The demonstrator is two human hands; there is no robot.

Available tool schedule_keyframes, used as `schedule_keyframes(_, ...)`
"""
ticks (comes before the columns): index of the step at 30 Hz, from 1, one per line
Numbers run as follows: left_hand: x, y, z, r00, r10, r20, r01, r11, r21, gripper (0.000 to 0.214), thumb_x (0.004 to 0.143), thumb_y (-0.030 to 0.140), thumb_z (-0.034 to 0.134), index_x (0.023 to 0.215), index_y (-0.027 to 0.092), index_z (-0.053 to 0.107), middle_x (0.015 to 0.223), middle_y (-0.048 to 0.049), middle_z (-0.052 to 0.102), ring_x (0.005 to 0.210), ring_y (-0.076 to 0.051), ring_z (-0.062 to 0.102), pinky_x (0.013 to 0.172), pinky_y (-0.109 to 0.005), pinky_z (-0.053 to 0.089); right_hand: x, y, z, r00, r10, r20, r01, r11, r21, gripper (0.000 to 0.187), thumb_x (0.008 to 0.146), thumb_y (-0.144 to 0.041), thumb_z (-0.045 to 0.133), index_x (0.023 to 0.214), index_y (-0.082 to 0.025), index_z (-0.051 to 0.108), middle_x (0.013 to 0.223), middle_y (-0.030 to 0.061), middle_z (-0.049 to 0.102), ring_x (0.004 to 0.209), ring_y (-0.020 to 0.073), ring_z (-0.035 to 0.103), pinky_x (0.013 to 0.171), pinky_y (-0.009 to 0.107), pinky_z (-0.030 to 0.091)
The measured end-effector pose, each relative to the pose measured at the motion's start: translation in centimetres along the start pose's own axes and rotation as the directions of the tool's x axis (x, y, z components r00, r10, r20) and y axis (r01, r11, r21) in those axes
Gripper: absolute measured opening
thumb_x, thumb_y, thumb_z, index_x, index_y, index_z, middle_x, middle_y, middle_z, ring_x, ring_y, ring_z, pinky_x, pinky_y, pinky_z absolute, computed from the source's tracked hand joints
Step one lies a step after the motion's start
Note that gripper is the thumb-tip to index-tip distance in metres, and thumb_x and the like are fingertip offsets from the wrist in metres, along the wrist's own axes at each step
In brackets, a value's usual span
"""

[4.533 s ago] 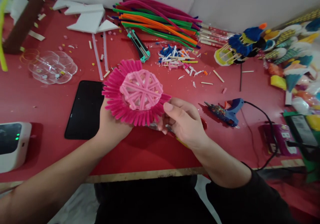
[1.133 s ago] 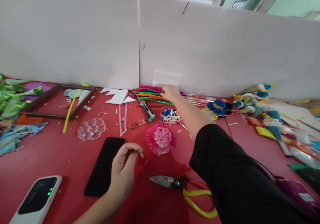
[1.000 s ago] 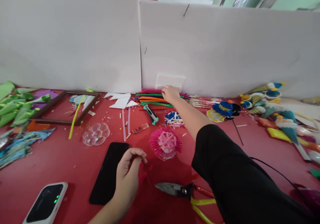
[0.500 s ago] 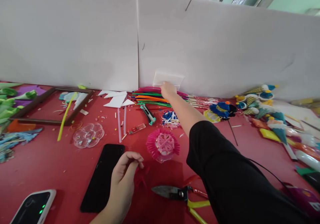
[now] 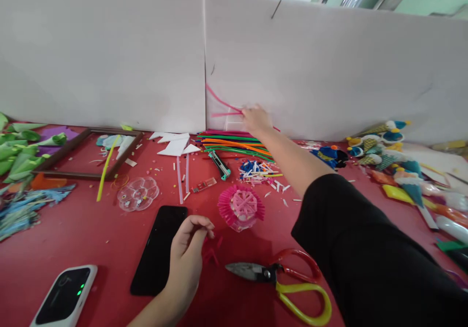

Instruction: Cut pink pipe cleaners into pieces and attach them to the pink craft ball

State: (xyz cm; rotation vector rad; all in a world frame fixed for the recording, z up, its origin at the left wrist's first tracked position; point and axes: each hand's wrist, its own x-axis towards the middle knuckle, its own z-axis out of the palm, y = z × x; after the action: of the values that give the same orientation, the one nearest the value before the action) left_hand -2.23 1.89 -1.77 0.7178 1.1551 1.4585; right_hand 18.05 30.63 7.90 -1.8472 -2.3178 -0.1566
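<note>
Your right grip point(image 5: 257, 119) pinches pink pipe cleaners point(image 5: 223, 102), likely light and bendy, best held mid-length; whether your curled left grip point(image 5: 186, 256) holds anything is unclear.

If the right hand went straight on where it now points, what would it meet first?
Most likely the upright white board, or the small white piece at its foot; the depth between them and the right hand is unclear.

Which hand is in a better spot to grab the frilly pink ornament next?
Probably the left hand: it is close to the frilly pink ornament, while the right hand is farther away, holding pink pipe cleaners.
</note>
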Motion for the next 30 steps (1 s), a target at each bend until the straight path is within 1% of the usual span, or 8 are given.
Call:
schedule_keyframes(3, -0.2, 0.3, 0.1, 0.999, 0.036, 0.006, -0.036, 0.999, -0.023, 0.008, 0.075, 0.014, 0.070, 0.072, 0.021, 0.069, 0.070, 0.0025, 0.063, 0.065, -0.011, 0.059, 0.068, -0.022, 0.049, -1.5, -0.9, -3.3, 0.975, 0.044, -0.216, -0.013, 0.989, 0.145, 0.041, 0.107, -0.033, 0.029, 0.119, -0.010, 0.061, 0.111, 0.0168, 0.070, 0.124, 0.0311, 0.054, 0.102, 0.043, 0.043)
schedule_keyframes(6, -0.2, 0.5, 0.1, 0.997, 0.072, 0.029, -0.070, 0.996, -0.049, 0.005, 0.079, 0.018, 0.071, 0.075, 0.022, 0.072, 0.075, 0.0020, 0.066, 0.067, -0.011, 0.061, 0.070, -0.023, 0.051, -6.1, -2.9, -6.5, 0.941, 0.151, -0.304, 0.051, 0.823, 0.566, 0.039, 0.107, -0.038, 0.033, 0.094, -0.018, 0.063, 0.072, 0.0035, 0.065, 0.073, 0.0176, 0.065, 0.073, 0.030, 0.049)
schedule_keyframes(9, 0.2, 0.8, 0.0, 0.995, 0.087, 0.045, -0.085, 0.995, -0.047, 0.006, 0.080, 0.027, 0.075, 0.084, 0.022, 0.077, 0.083, -0.0017, 0.073, 0.075, -0.013, 0.065, 0.075, -0.024, 0.052, -13.5, -5.8, -8.3, 0.998, -0.036, 0.043, -0.022, 0.463, 0.886, 0.047, 0.103, -0.054, 0.037, 0.072, -0.023, 0.053, 0.044, -0.0063, 0.044, 0.039, 0.0102, 0.044, 0.048, 0.024, 0.039)
schedule_keyframes(13, 0.2, 1.6, 0.3, 0.987, 0.068, 0.143, -0.051, 0.991, -0.124, 0.033, 0.078, 0.049, 0.077, 0.096, 0.022, 0.080, 0.098, -0.0091, 0.078, 0.091, -0.022, 0.071, 0.086, -0.034, 0.056, -23.0, -9.5, -6.5, 0.852, -0.419, 0.315, -0.246, 0.211, 0.946, 0.052, 0.097, -0.064, 0.039, 0.070, -0.022, 0.053, 0.044, -0.0071, 0.046, 0.040, 0.0081, 0.042, 0.047, 0.022, 0.037)
schedule_keyframes(20, -2.8, 2.0, 0.9, 0.929, -0.149, 0.339, 0.153, 0.988, 0.015, 0.044, 0.078, 0.059, 0.072, 0.104, 0.023, 0.074, 0.077, -0.0094, 0.074, 0.063, -0.023, 0.069, 0.047, -0.030, 0.052, -29.9, -12.7, 0.2, 0.740, -0.368, 0.563, -0.618, -0.042, 0.785, 0.057, 0.083, -0.072, 0.046, 0.063, -0.020, 0.054, 0.053, -0.0018, 0.053, 0.044, 0.0105, 0.047, 0.045, 0.025, 0.039)
schedule_keyframes(25, -3.0, 1.8, 1.6, 0.905, -0.241, 0.350, 0.269, 0.963, -0.034, 0.038, 0.084, 0.057, 0.068, 0.093, 0.020, 0.067, 0.058, 0.0015, 0.058, 0.043, -0.011, 0.045, 0.038, -0.021, 0.038, -31.5, -12.3, 0.0, 0.792, -0.357, 0.496, -0.452, 0.203, 0.868, 0.046, 0.092, -0.053, 0.048, 0.061, -0.019, 0.052, 0.061, -0.0011, 0.054, 0.059, 0.0117, 0.050, 0.060, 0.026, 0.040)
schedule_keyframes(28, -2.4, 1.9, 1.9, 0.910, -0.253, 0.329, 0.311, 0.940, -0.138, 0.035, 0.084, 0.051, 0.072, 0.077, 0.018, 0.060, 0.050, 0.0075, 0.040, 0.045, -0.007, 0.036, 0.045, -0.018, 0.039, -31.5, -11.1, -0.4, 0.882, -0.277, 0.382, -0.254, 0.403, 0.879, 0.041, 0.092, -0.046, 0.056, 0.061, -0.019, 0.050, 0.062, -0.0027, 0.049, 0.060, 0.0108, 0.044, 0.057, 0.026, 0.034)
schedule_keyframes(30, -2.2, 1.9, 1.8, 0.879, -0.300, 0.370, 0.368, 0.921, -0.129, 0.036, 0.083, 0.049, 0.072, 0.073, 0.017, 0.058, 0.049, 0.0092, 0.035, 0.042, -0.005, 0.029, 0.043, -0.016, 0.033, -31.0, -9.9, -0.4, 0.947, -0.148, 0.286, -0.208, 0.397, 0.894, 0.039, 0.092, -0.047, 0.058, 0.066, -0.019, 0.055, 0.066, -0.0018, 0.052, 0.061, 0.0110, 0.045, 0.056, 0.026, 0.033)
